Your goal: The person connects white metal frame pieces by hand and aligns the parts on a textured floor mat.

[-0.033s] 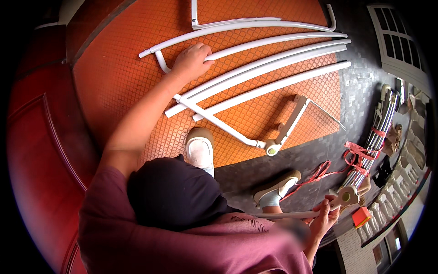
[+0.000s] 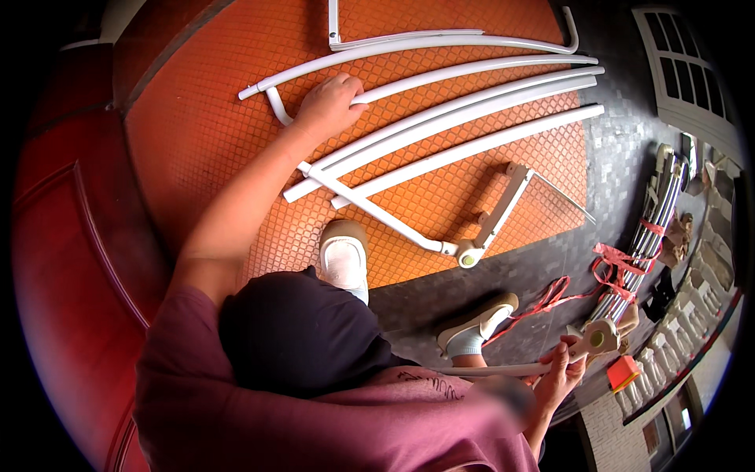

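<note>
My left hand (image 2: 330,106) is closed round the near end of a curved white tube (image 2: 480,73) on the orange mat. Beneath my left forearm passes an angled white tube (image 2: 370,206), ending in a round joint with a green centre (image 2: 469,258). A folded bracket arm (image 2: 503,206) extends from that joint. At the lower right, my right hand (image 2: 562,368) grips another white tube (image 2: 503,370) just beside its round, green-centred joint (image 2: 598,340). My fingers partly cover that tube, and my shirt hides part of its length.
Several white tubes lie side by side on the orange textured mat (image 2: 189,157). To the right is a bundle of metal poles (image 2: 653,212) tied with red ribbon (image 2: 617,263). My shoes (image 2: 344,256) stand near the mat's front edge. A red panelled door (image 2: 71,283) is at the left.
</note>
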Demonstrator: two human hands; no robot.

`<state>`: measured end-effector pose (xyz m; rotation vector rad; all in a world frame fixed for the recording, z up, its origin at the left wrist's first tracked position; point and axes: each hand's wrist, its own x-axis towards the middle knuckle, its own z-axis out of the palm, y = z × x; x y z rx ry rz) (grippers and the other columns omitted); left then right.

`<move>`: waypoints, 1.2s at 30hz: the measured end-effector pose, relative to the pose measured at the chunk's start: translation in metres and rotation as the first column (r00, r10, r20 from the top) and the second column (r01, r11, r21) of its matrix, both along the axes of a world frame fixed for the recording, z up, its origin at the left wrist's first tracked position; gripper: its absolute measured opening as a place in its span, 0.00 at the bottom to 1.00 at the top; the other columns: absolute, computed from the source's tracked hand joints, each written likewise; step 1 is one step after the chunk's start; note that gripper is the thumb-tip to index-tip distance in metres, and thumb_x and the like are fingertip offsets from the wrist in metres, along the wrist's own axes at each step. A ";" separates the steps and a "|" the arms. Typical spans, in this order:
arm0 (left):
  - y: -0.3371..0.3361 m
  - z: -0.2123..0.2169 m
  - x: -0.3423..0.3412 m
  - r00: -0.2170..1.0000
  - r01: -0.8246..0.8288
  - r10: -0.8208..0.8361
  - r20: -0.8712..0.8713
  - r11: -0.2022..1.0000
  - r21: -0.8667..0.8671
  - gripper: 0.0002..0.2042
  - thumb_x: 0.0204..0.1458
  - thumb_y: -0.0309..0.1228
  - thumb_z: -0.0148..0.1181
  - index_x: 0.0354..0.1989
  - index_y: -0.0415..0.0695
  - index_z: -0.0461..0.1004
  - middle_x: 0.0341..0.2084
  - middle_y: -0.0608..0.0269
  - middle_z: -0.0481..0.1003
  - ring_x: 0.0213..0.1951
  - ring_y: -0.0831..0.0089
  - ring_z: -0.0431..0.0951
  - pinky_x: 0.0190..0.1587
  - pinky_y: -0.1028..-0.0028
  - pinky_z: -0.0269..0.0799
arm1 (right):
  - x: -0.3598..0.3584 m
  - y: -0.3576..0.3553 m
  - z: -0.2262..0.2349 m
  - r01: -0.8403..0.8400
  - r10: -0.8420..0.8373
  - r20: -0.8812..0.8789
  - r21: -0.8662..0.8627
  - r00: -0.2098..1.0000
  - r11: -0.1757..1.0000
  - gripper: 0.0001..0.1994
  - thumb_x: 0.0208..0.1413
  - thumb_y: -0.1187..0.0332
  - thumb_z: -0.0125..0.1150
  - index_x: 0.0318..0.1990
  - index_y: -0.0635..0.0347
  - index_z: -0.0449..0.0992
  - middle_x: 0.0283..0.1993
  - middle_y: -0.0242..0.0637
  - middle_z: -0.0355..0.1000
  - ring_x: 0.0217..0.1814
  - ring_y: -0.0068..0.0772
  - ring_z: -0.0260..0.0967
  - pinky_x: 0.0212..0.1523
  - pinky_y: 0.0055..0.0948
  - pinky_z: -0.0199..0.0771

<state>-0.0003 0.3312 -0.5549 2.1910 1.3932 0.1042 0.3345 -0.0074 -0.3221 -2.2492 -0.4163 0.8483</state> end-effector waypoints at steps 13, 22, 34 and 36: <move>-0.056 0.008 0.050 0.998 0.019 -0.018 0.052 1.000 -0.015 0.17 0.45 0.36 0.64 0.37 0.39 0.68 0.36 0.50 0.69 0.41 0.53 0.70 0.44 0.61 0.67 | -0.002 0.018 0.006 -0.078 0.078 0.007 -0.024 0.997 0.997 0.14 0.52 0.61 0.64 0.37 0.62 0.71 0.23 0.28 0.67 0.20 0.18 0.65 0.23 0.17 0.64; -0.065 -0.002 0.065 0.998 -0.036 0.032 -0.049 0.995 -0.096 0.22 0.41 0.39 0.68 0.37 0.37 0.67 0.36 0.45 0.69 0.43 0.52 0.70 0.46 0.61 0.68 | 0.001 0.015 0.004 -0.047 0.048 -0.042 0.029 0.998 0.998 0.15 0.50 0.62 0.66 0.37 0.65 0.72 0.24 0.27 0.69 0.21 0.17 0.68 0.24 0.17 0.67; -0.057 -0.004 0.052 0.999 -0.039 0.039 0.002 0.999 0.032 0.15 0.53 0.40 0.55 0.33 0.39 0.67 0.32 0.46 0.72 0.38 0.50 0.73 0.38 0.57 0.71 | -0.004 0.007 0.006 -0.048 0.048 -0.021 0.003 0.999 0.999 0.13 0.52 0.63 0.63 0.38 0.62 0.71 0.25 0.28 0.67 0.21 0.19 0.66 0.23 0.17 0.66; -0.053 0.001 0.050 0.999 -0.038 0.038 -0.003 0.999 0.027 0.15 0.53 0.41 0.53 0.33 0.40 0.67 0.32 0.45 0.73 0.37 0.49 0.74 0.36 0.56 0.71 | -0.003 0.005 0.005 -0.057 0.057 -0.014 0.010 0.998 0.998 0.13 0.52 0.63 0.63 0.38 0.62 0.71 0.25 0.28 0.67 0.21 0.18 0.66 0.24 0.17 0.65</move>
